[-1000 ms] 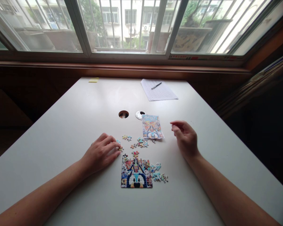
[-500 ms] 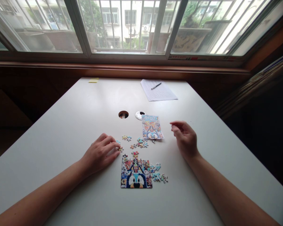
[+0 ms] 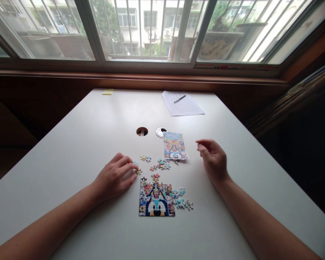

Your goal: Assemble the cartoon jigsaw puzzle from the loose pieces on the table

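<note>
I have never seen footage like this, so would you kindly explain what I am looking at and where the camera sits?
There is no machine here: a person wears one camera on the head, looking forward and down at their own bare hands over a white table. The left hand lies flat, its fingertips at some loose puzzle pieces. The right hand is raised a little, fingers curled; whether it pinches anything is too small to tell. Between the hands lies a partly assembled jigsaw, with its reference picture card behind. Farther back are a sheet of paper with a pen.

Part-built colourful jigsaw [image 3: 156, 199] flat on table, loose pieces [image 3: 160, 165] scattered just beyond
</note>
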